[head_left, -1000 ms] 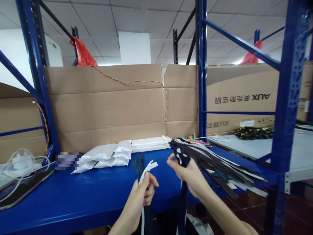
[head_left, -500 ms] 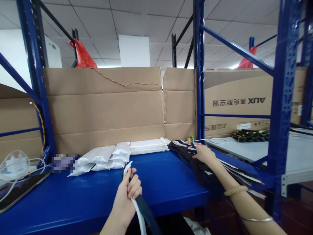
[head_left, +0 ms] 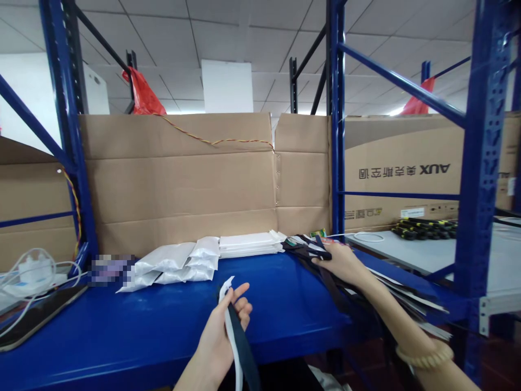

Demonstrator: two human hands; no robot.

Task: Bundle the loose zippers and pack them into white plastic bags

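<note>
Left hand (head_left: 220, 347) gripping a black-and-white zipper (head_left: 239, 347), right hand (head_left: 342, 264) atop a zipper bundle (head_left: 331, 288), its grip unclear

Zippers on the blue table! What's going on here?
A person's left hand holds up one long black-and-white zipper. Their right hand lies on a messy pile of long dark zippers at the end of the blue metal table. Flat white packets sit farther back.
</note>
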